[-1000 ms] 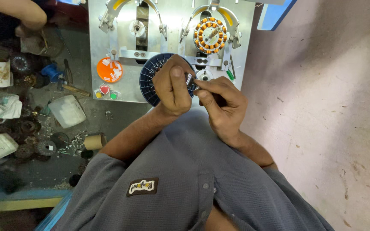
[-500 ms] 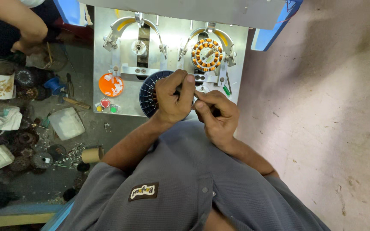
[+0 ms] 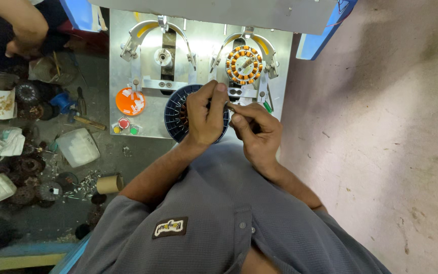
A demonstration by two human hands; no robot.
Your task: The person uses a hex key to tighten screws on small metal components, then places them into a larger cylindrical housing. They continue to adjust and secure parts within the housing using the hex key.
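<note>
Nearest the camera is the person's grey shirt, with both forearms reaching forward from it to a metal work plate (image 3: pixel 148 124). The left hand (image 3: pixel 205 114) is curled closed around the near side of a dark, slotted stator ring (image 3: pixel 174 114), thumb pointing up, so most of the ring is hidden under the palm and only its left arc shows. The right hand (image 3: pixel 257 129) sits just beside it, touching at the fingertips, pinched shut on a thin tool or strip (image 3: pixel 230 107) whose tip points into the ring; what it is exactly cannot be told. The step in hand looks like fitting something fine into the ring's slots, which would call for a steady hold and an exact aim of the tip. Beyond the hands, a copper-wound stator (image 3: pixel 244 65) rests in the right fixture and an orange dish (image 3: pixel 130 101) of white slips lies to the left. Far left, another person's arm (image 3: pixel 19 20) is over a cluttered floor.
</note>
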